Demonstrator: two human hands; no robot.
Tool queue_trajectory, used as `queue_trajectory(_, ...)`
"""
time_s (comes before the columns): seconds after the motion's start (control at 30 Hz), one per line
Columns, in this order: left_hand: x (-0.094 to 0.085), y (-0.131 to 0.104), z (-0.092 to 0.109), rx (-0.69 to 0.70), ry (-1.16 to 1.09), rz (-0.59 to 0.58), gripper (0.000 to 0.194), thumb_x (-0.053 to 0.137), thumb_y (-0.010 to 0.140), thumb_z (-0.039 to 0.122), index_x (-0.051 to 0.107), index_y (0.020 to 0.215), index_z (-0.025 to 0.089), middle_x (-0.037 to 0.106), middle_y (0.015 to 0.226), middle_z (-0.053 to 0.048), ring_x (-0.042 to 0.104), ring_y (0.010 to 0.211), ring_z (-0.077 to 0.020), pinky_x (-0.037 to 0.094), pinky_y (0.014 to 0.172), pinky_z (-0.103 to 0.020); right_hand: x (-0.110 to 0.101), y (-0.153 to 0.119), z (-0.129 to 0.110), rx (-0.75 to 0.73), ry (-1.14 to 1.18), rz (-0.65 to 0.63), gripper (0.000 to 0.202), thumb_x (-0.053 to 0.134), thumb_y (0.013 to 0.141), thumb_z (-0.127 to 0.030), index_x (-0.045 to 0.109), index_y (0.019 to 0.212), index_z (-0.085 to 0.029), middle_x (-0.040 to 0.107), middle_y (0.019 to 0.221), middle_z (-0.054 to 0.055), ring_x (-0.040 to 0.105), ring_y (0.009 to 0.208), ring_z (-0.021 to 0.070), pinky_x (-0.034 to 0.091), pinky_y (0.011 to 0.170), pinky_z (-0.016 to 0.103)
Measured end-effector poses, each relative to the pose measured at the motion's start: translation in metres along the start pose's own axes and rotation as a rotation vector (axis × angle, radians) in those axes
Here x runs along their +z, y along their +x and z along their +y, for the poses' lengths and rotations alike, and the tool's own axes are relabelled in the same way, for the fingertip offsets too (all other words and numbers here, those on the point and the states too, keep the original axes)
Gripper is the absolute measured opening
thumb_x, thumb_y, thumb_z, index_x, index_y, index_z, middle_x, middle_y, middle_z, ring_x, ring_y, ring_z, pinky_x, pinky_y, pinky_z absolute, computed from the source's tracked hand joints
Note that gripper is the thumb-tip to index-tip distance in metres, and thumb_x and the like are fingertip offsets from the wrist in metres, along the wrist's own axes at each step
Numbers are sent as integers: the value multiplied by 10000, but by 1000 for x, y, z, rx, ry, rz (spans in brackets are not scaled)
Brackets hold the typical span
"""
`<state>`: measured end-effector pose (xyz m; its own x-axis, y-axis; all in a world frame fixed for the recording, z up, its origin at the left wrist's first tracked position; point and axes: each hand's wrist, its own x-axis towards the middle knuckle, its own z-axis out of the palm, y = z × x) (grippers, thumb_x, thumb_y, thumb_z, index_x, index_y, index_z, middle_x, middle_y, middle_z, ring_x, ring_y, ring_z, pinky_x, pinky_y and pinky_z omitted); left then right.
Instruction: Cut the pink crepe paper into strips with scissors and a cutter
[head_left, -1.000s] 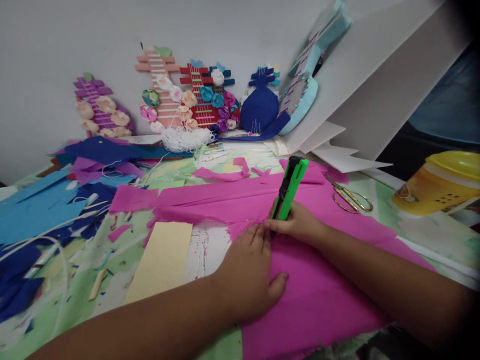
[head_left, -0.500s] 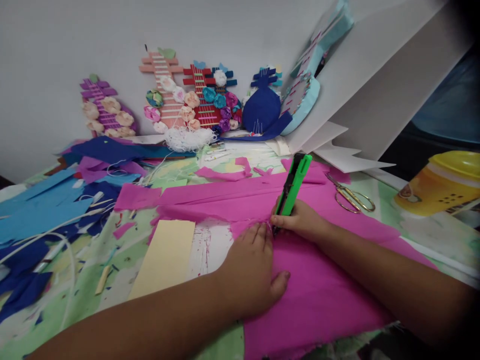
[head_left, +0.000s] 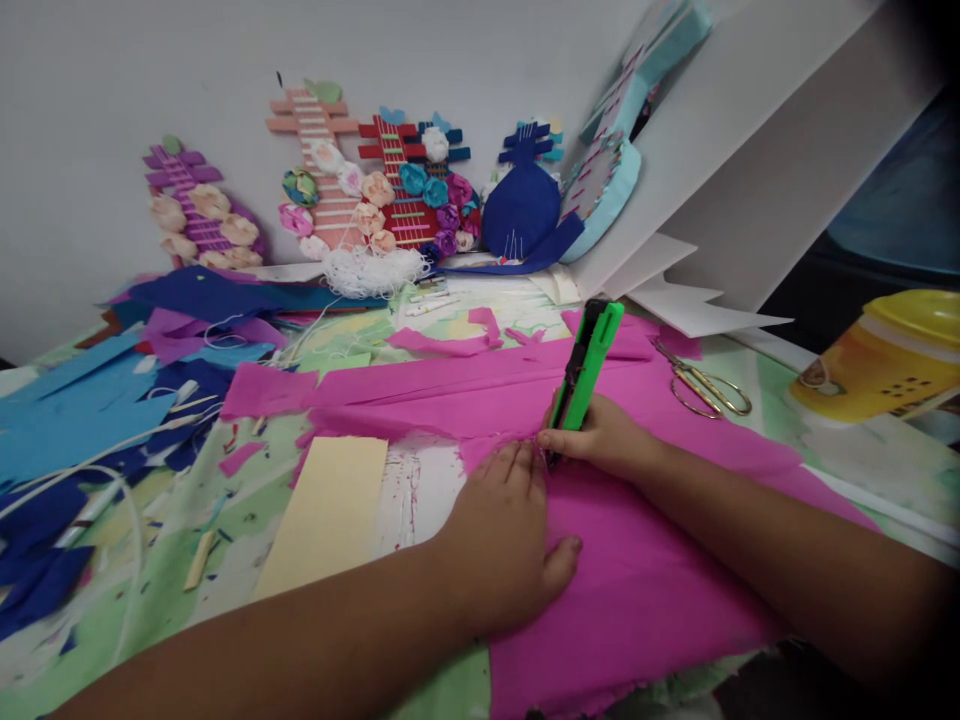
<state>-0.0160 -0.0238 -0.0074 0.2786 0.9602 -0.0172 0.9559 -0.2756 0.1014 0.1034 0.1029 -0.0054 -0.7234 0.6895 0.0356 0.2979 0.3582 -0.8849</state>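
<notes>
My right hand is closed around a green and black utility knife, held upright with its tip down at the pink fabric. The blade tip itself is hidden by my fingers. My left hand lies flat on the fabric just left of the knife, its thumb spread and its fingertips close to the cut line. Beneath the fabric's left edge shows a white board with pink marks. Beside that board lies a pale yellow strip.
Gold-handled scissors rest on the fabric at the right. A yellow cup stands beyond them. Blue cloth scraps and a white cable lie at left. Decorated instrument-shaped crafts and white yarn are at the back.
The view has shifted slightly. Both hands and the utility knife stay in nearly the same place on the fabric.
</notes>
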Motion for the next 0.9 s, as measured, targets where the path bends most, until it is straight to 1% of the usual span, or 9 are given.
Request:
queue_trajectory(0.13,-1,0,1,-2,-13,1,717,267,812,503,249,1298,-24,260,1340,-220,207,1241,-321,167,1018,-403,2,-1,0,-30,-29,1,243,632,613,-376,519,608,-160,542,586,-3,504,574,119,418,547,240)
queue_trajectory(0.23,-2,0,2,1,-27,17,703,286,808,494,278,1287,-21,294,1325,-219,230,1230,-327,182,1010,-417,3,-3,0,-48,-54,-25,234,633,612,-362,504,619,-167,533,601,-4,505,592,123,416,550,239)
queue_trajectory(0.3,-3,0,2,-1,-37,33,695,297,804,492,302,1274,-21,322,1310,-220,249,1220,-330,192,1004,-425,4,-3,-1,-45,-80,-32,246,631,609,-367,483,611,-170,510,591,-11,486,576,115,404,527,231)
queue_trajectory(0.4,-3,0,2,-4,-54,45,678,321,797,484,328,1262,-9,354,1294,-212,269,1209,-326,202,1000,-424,5,-4,-2,-40,-141,-5,273,629,603,-383,455,590,-173,463,553,-31,433,522,91,361,473,213)
queue_trajectory(0.47,-2,0,2,1,-56,48,672,329,796,480,328,1263,-4,358,1292,-208,271,1210,-322,199,1003,-421,5,-4,-1,-35,-153,11,278,631,601,-388,457,591,-172,460,548,-35,425,515,87,351,463,209)
queue_trajectory(0.63,0,-1,1,-2,-24,35,714,274,808,508,258,1295,-15,276,1339,-204,222,1237,-315,179,1013,-404,1,-1,2,25,2,-4,261,643,599,-377,512,622,-152,530,587,-8,493,559,112,405,517,229)
queue_trajectory(0.73,0,-1,1,-2,0,24,720,255,813,515,257,1296,-18,268,1339,-210,214,1240,-315,172,1016,-398,-2,0,2,57,117,23,256,642,605,-371,519,648,-151,522,558,-19,474,507,94,394,480,217)
queue_trajectory(0.8,0,-1,1,0,12,31,716,253,814,512,263,1294,-20,273,1334,-218,219,1237,-316,174,1016,-394,-3,0,0,57,143,21,261,648,599,-370,510,634,-151,501,536,-30,450,485,82,379,461,208)
queue_trajectory(0.9,-1,0,1,9,23,36,710,254,813,505,267,1294,-17,282,1330,-219,226,1236,-313,176,1016,-390,-2,-1,-3,22,113,-27,259,661,583,-358,511,602,-148,481,527,-37,438,496,78,380,477,206)
